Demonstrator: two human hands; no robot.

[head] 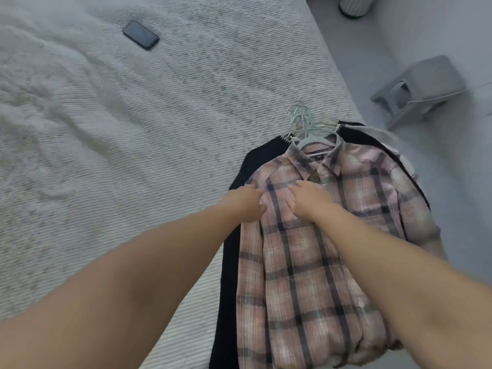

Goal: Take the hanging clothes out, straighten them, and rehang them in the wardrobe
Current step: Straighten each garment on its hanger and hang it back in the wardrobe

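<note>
Plaid shirt overhangs the bed's right edge; both hands pinch its chest.

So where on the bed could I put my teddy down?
The wide stretch of bedspread between the phone and the plaid shirt is bare. The bed's right edge is crowded with the shirt, dark clothes, hangers and both hands.
</note>
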